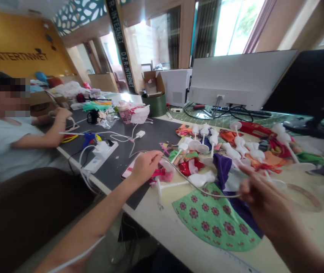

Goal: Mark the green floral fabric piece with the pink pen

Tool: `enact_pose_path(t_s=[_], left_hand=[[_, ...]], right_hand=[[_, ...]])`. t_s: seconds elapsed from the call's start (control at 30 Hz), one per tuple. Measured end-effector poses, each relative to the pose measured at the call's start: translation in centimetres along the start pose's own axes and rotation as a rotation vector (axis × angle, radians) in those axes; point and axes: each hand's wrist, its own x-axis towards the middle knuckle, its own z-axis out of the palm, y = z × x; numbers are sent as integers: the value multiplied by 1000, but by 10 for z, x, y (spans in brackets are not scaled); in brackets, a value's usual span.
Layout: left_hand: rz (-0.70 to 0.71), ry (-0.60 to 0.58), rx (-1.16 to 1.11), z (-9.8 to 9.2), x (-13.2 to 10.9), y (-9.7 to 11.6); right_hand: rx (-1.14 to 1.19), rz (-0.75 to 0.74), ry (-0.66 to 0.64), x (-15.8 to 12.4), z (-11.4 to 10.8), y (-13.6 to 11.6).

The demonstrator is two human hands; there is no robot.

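The left hand (147,165) and right hand (260,199) pinch a thin white cord (198,187) in narrowly closed fingers, low over the green floral cloth (211,216) at lower centre-right, where a snag could drag the white plastic doll stands (203,179) askew.

left hand (147,166) pinching, right hand (264,201) perhaps pinching

An office-like craft workshop, its long table (162,223) bearing fabric scraps (213,216), a glue gun (89,139) and a monitor (237,79).
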Motion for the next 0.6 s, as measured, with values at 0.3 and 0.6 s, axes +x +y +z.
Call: enact_pose_path(t_s=[0.3, 0.6], left_hand=[[506, -253, -161, 10, 30, 48], [-329, 200, -312, -45, 26, -53]], right_hand=[[-206, 72, -458, 20, 85, 7], [-205, 88, -467, 14, 67, 9]])
